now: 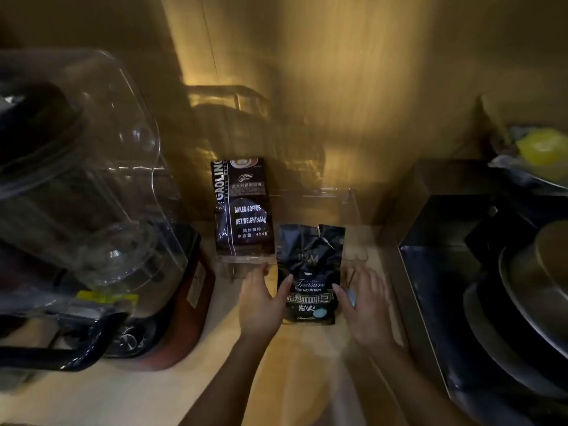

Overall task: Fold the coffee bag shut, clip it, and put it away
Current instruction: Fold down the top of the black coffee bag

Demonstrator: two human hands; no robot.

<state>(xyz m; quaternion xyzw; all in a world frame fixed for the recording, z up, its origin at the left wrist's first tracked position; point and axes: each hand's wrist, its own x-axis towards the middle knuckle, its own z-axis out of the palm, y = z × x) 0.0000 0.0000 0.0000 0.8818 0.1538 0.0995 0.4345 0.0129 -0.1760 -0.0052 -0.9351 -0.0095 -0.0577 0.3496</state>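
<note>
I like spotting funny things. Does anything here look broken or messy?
Yes. The black coffee bag standing between the two hands has a crumpled top with a tear or notch in its upper edge. It isn't folded or clipped. Nothing looks spilled.

Coffee bag (310, 272) upright on the counter (292, 364), between left hand (261, 299) and right hand (365, 305). Behind and left, a second bag (242, 207) in a clear holder (242, 259). Blender (80, 210) far left; metal box (436, 272) with pans (522, 302) right.
</note>
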